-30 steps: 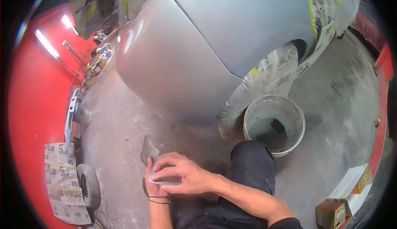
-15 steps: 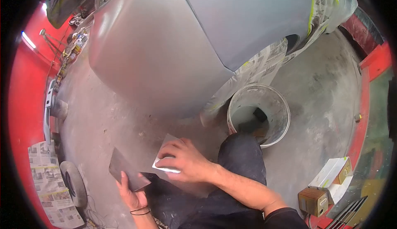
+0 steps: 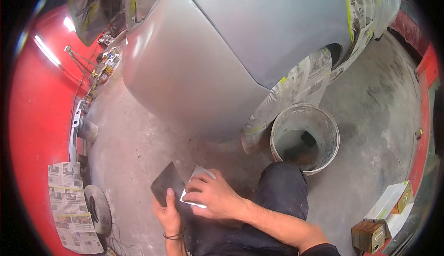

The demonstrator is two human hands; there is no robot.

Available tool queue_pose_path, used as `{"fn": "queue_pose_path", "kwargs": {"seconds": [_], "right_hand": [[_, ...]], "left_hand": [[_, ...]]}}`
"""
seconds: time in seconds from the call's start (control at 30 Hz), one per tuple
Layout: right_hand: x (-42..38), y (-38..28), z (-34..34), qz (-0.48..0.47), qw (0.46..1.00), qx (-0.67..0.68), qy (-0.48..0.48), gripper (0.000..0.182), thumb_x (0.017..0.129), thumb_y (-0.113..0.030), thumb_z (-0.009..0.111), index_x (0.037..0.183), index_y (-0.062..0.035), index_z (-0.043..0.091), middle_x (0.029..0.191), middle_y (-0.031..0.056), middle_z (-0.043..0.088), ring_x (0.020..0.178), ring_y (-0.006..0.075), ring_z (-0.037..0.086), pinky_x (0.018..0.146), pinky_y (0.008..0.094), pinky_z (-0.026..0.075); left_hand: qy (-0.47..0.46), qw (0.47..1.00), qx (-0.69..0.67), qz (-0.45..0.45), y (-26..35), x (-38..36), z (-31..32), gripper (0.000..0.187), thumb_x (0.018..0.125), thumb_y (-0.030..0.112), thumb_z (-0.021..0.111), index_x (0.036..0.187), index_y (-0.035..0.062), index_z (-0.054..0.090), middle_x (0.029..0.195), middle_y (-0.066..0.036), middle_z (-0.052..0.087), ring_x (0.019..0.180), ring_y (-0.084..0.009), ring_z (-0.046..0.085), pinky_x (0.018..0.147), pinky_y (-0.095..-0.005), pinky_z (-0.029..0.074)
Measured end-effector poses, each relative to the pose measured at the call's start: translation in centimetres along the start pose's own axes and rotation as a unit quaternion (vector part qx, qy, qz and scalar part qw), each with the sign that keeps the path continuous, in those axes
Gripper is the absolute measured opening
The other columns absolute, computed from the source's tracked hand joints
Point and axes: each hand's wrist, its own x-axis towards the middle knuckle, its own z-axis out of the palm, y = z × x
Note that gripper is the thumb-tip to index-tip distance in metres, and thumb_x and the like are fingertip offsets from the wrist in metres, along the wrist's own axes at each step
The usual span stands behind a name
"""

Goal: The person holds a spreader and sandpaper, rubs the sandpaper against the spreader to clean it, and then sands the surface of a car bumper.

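Observation:
My left hand grips a dark grey sandpaper sheet near its lower edge, thumb on top, the sheet tilted upward. Close on its right, my right hand is closed over a smaller pale sandpaper piece. A white edge shows under the fingers and a grey corner sticks out above them. The fingers hide the rest of it. Both hands are above my lap, in front of a grey car body panel.
A bucket of cloudy water, with a dark block inside, stands beside my knee. Masking newspaper covers the wheel area. At the left lie a tyre and newspaper sheets; boxes sit at the lower right.
My hands have come closer together, and the two sandpaper pieces now almost meet or overlap. The view has shifted, so the car panel and bucket appear further right and lower.

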Motion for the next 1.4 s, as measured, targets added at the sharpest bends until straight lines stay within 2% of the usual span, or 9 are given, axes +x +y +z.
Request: {"fn": "queue_pose_path", "kwargs": {"seconds": [0.23,0.43,0.53,0.57,0.77,0.83,0.87,1.13,1.4], "right_hand": [[-0.4,-0.6,-2.6,-0.021,0.998,0.050,0.013,0.033,0.086,-0.024,0.080,0.118,-0.0183,0.078,0.126,0.0017,0.067,0.132,0.0289,0.058,0.114,0.0636,0.037],[0.4,-0.2,-3.1,-0.092,0.980,0.173,0.043,0.040,0.085,-0.016,0.085,0.125,-0.0176,0.077,0.132,0.0060,0.067,0.132,0.0344,0.058,0.113,0.0532,0.043],[1.2,0.4,-2.8,-0.090,0.976,0.194,0.036,0.037,0.084,-0.017,0.086,0.120,-0.0152,0.079,0.130,0.0060,0.067,0.132,0.0352,0.058,0.113,0.0520,0.045],[1.3,0.5,-3.3,-0.075,0.984,0.158,0.023,0.037,0.082,-0.018,0.086,0.118,-0.0148,0.079,0.129,0.0062,0.068,0.131,0.0354,0.058,0.112,0.0517,0.045],[0.7,2.9,-5.4,-0.025,0.992,-0.122,-0.005,0.038,0.076,-0.015,0.082,0.114,-0.0187,0.079,0.119,0.0029,0.070,0.123,0.0312,0.063,0.105,0.0500,0.047],[0.8,2.6,-5.0,-0.011,0.993,-0.110,0.029,0.036,0.073,-0.013,0.084,0.108,-0.0181,0.079,0.116,0.0003,0.073,0.122,0.0302,0.063,0.105,0.0522,0.045],[1.2,2.0,-5.0,-0.032,0.992,-0.120,0.026,0.037,0.072,-0.012,0.085,0.107,-0.0183,0.078,0.115,-0.0005,0.073,0.121,0.0297,0.064,0.106,0.0539,0.045],[2.6,-0.6,-2.8,-0.134,0.983,-0.125,-0.028,0.037,0.070,-0.014,0.087,0.104,-0.0199,0.076,0.110,-0.0041,0.072,0.118,0.0253,0.065,0.114,0.0604,0.039],[2.3,-1.5,-1.8,-0.102,0.984,-0.114,-0.090,0.036,0.068,-0.013,0.086,0.103,-0.0180,0.078,0.110,-0.0031,0.074,0.118,0.0273,0.067,0.111,0.0599,0.042]], "left_hand": [[0.075,0.986,-0.150,0.008,2.0,3.7,1.3,0.039,0.109,0.018,0.066,0.144,0.0002,0.059,0.137,-0.012,0.067,0.117,-0.0218,0.066,0.102,-0.0365,0.053],[-0.060,0.872,-0.416,-0.252,-0.8,1.5,3.8,0.039,0.108,0.021,0.068,0.143,0.0063,0.059,0.130,-0.009,0.069,0.113,-0.0226,0.068,0.093,-0.0392,0.058],[-0.072,0.858,-0.384,-0.332,-2.7,1.7,2.5,0.042,0.105,0.020,0.070,0.144,0.0079,0.058,0.130,-0.008,0.069,0.114,-0.0235,0.069,0.094,-0.0394,0.059],[-0.055,0.874,-0.380,-0.297,-0.8,1.8,3.3,0.032,0.109,0.020,0.064,0.136,0.0048,0.060,0.117,-0.012,0.074,0.101,-0.0256,0.075,0.085,-0.0411,0.065],[-0.030,0.897,-0.369,-0.242,1.2,2.7,0.9,0.036,0.105,0.011,0.067,0.137,-0.0002,0.056,0.116,-0.014,0.071,0.100,-0.0265,0.075,0.080,-0.0436,0.067],[-0.041,0.921,-0.326,-0.209,0.4,3.1,-0.2,0.037,0.104,0.011,0.068,0.137,0.0000,0.056,0.116,-0.014,0.071,0.099,-0.0260,0.075,0.079,-0.0429,0.067],[-0.033,0.916,-0.329,-0.229,0.0,3.1,-0.9,0.043,0.100,0.010,0.076,0.138,0.0020,0.059,0.126,-0.011,0.070,0.110,-0.0217,0.071,0.093,-0.0401,0.061],[-0.072,0.934,-0.275,-0.217,0.1,2.1,-2.8,0.036,0.099,0.007,0.076,0.133,0.0006,0.065,0.122,-0.008,0.073,0.111,-0.0162,0.069,0.098,-0.0349,0.057],[-0.077,0.938,-0.259,-0.216,-0.7,1.3,-3.3,0.038,0.099,0.007,0.076,0.134,0.0003,0.064,0.123,-0.007,0.072,0.110,-0.0155,0.068,0.100,-0.0337,0.055]]}}
